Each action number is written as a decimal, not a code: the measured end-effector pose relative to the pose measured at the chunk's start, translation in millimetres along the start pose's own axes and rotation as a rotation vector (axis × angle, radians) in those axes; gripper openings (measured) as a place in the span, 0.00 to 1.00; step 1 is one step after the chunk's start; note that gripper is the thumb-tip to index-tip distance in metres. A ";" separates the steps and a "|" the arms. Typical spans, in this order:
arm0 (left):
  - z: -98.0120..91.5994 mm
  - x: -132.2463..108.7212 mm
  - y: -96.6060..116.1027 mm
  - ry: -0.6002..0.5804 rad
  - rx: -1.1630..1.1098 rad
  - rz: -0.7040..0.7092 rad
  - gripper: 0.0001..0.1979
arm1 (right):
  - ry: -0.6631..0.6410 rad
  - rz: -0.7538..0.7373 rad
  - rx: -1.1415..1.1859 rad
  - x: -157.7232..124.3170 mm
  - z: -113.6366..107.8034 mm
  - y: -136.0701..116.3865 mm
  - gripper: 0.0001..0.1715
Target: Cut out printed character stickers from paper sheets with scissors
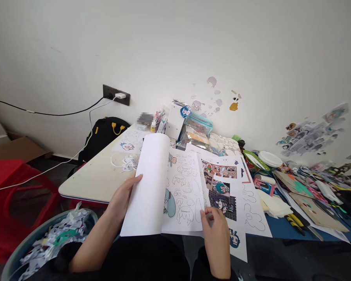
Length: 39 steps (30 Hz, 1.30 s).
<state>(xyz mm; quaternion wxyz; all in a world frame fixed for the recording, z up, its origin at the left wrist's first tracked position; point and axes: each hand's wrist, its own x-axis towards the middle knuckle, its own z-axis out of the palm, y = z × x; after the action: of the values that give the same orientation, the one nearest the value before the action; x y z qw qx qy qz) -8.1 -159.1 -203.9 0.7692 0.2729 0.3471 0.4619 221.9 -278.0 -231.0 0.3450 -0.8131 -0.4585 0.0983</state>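
My left hand (121,199) grips the left side of a stack of paper sheets (149,187), thumb on top. The upper sheets are curled over to the left and show blank white backs. Beneath the curl lies a printed sheet (185,191) with line-drawn cartoon outlines and a few coloured figures. My right hand (215,230) pinches the lower right corner of that sheet between thumb and fingers. Just right of it are a sheet with colour cartoon pictures (222,187) and a sheet with outlined shapes (256,216).
Paper scraps fill a bin (11,257) at lower left, beside a red stool (8,199). Paper strips (128,162) lie on the white table (90,179). Yellow-black scissors (296,222) and a craft knife (316,234) rest on the right. A white cable (87,144) hangs from the wall socket.
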 end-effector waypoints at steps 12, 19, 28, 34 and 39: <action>3.2 2.3 -2.0 0.044 0.088 0.039 0.26 | 0.014 0.177 0.463 4.8 18.1 3.0 0.24; -1.2 7.0 -4.4 0.019 0.065 0.033 0.26 | 0.092 0.229 0.538 10.3 9.4 16.4 0.25; 8.2 2.0 0.2 0.021 0.124 0.034 0.30 | 0.072 0.158 0.423 -1.1 5.2 1.5 0.24; 32.6 6.0 7.1 -0.061 0.426 0.133 0.27 | 0.063 0.100 0.292 -2.7 3.4 -9.2 0.25; 56.2 6.6 16.4 -0.062 0.888 0.354 0.18 | 0.102 0.139 0.206 1.8 -3.9 -2.8 0.27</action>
<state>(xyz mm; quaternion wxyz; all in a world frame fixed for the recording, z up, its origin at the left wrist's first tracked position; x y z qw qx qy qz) 29.8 -151.8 -159.3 0.4976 0.6438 0.4360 0.3845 222.8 -277.4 -226.0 0.4417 -0.8072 -0.3705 0.1271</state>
